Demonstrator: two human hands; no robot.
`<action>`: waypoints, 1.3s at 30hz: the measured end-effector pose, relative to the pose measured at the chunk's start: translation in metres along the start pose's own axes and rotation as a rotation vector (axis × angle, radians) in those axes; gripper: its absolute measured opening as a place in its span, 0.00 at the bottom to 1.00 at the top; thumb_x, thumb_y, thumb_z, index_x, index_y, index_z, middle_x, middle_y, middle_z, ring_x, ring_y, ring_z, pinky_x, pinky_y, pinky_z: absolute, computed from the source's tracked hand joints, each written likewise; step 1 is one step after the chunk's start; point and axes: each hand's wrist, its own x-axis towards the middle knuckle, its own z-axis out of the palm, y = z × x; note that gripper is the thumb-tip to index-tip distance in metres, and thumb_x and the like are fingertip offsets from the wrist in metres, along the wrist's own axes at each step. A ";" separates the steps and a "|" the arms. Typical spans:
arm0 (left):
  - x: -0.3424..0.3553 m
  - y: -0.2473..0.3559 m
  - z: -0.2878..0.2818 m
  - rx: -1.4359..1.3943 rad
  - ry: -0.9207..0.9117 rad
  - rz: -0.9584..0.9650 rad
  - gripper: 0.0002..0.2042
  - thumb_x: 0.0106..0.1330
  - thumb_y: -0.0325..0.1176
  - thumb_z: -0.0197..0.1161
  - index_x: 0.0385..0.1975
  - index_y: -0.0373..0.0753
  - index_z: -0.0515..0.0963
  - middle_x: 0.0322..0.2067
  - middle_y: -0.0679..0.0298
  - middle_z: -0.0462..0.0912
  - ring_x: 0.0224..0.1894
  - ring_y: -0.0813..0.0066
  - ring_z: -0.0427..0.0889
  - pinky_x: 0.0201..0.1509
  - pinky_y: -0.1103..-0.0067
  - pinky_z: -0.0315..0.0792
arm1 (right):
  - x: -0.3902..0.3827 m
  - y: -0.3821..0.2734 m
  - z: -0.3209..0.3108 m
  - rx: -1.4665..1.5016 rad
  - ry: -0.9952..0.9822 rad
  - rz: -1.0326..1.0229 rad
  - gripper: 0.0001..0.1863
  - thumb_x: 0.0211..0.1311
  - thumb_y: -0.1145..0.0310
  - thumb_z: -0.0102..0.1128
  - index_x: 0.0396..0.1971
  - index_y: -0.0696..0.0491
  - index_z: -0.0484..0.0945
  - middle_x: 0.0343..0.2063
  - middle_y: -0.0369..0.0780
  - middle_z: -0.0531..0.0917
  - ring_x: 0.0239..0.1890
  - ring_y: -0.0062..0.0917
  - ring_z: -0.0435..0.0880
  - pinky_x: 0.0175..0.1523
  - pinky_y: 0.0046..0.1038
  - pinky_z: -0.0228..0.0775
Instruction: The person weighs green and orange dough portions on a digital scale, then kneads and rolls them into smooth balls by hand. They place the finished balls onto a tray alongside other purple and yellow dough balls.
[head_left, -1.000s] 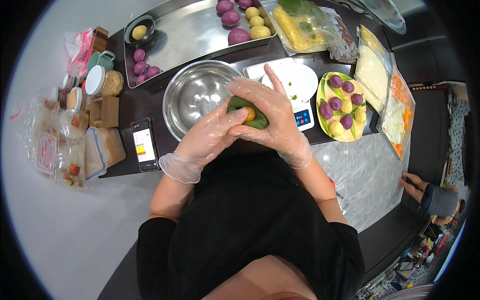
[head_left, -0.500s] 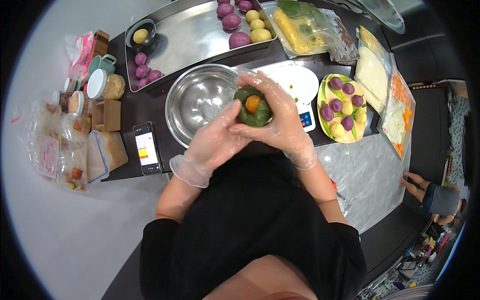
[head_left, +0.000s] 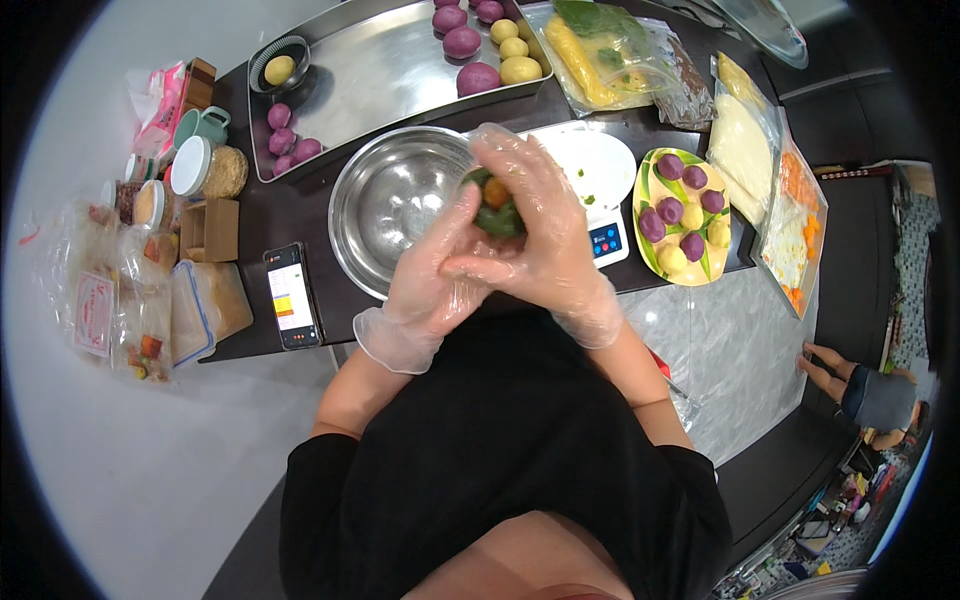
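Both of my hands wear clear plastic gloves and cup a ball of dark green dough (head_left: 503,220). An orange filling (head_left: 495,192) shows in an opening of the dough. My left hand (head_left: 432,265) holds it from the left, its thumb against the dough's side. Curled over the top and right side are the fingers of my right hand (head_left: 548,235), which hide part of the ball. The hands are above the gap between a steel mixing bowl (head_left: 347,225) and a kitchen scale (head_left: 608,243) bearing a white plate (head_left: 610,170) with green crumbs.
A steel tray (head_left: 370,75) of purple and yellow dough balls lies behind. On the right are a leaf-patterned plate (head_left: 690,268) of small balls and bagged doughs (head_left: 742,150). A phone (head_left: 293,298), jars (head_left: 210,168) and bags stand left. Another person (head_left: 880,397) is at far right.
My hands have closed further around the green dough and tilted it, so less of the dough and the orange filling shows. My right fingers have come over its top.
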 end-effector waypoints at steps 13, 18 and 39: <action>0.001 0.000 -0.006 0.019 0.298 0.065 0.21 0.79 0.44 0.43 0.63 0.37 0.65 0.58 0.58 0.72 0.61 0.67 0.73 0.65 0.68 0.69 | 0.002 0.013 0.019 -0.020 -0.050 -0.046 0.34 0.47 0.55 0.74 0.53 0.58 0.77 0.50 0.46 0.82 0.53 0.42 0.81 0.66 0.44 0.65; -0.002 0.005 -0.014 -0.201 0.071 0.078 0.23 0.79 0.46 0.41 0.64 0.35 0.64 0.59 0.56 0.72 0.60 0.65 0.74 0.64 0.68 0.71 | -0.002 0.015 0.031 -0.015 0.080 -0.071 0.33 0.45 0.62 0.77 0.53 0.58 0.77 0.49 0.47 0.83 0.54 0.42 0.81 0.66 0.43 0.65; -0.002 0.006 -0.046 -0.105 0.211 0.168 0.15 0.76 0.42 0.49 0.55 0.41 0.72 0.50 0.60 0.77 0.53 0.71 0.77 0.56 0.73 0.75 | -0.001 0.005 0.069 0.147 -0.004 -0.025 0.15 0.57 0.78 0.64 0.46 0.59 0.82 0.44 0.44 0.86 0.49 0.31 0.84 0.56 0.29 0.74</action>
